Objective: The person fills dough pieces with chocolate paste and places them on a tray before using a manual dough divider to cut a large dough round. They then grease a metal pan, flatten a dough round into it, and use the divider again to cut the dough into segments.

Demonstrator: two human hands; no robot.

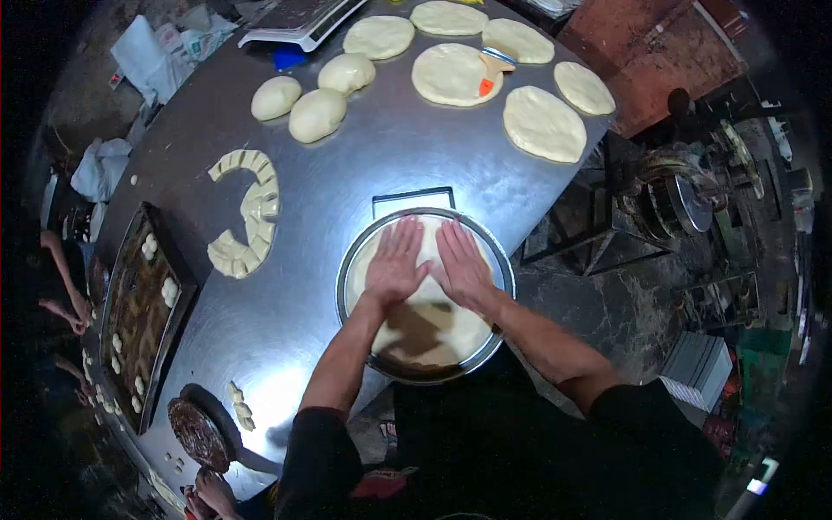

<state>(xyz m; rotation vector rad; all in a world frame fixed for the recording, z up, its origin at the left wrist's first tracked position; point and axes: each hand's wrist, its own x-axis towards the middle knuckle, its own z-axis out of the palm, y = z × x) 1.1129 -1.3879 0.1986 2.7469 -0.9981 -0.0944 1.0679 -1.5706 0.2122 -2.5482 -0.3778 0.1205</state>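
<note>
My left hand [397, 269] and my right hand [466, 269] lie flat, side by side, on a pale sheet of dough [433, 336] inside a round metal pan [340, 299]. Both sets of fingers are stretched out and point toward the far rim; the thumbs come close together in the middle. The dough covers the visible pan floor, and my arms shade its near part. Just beyond the pan, a thin dark rectangular frame [412, 192] sticks out on the table. The pan rests at the near edge of the metal table [347, 199].
Flattened dough rounds [544, 124] lie at the back, one under a brush [497, 68]. Dough balls [317, 115], cut dough strips [260, 204] and a scale [303, 22] share the table. Left are a baking tray [139, 321], a dark-filled bowl [199, 433] and another person's hand [215, 492].
</note>
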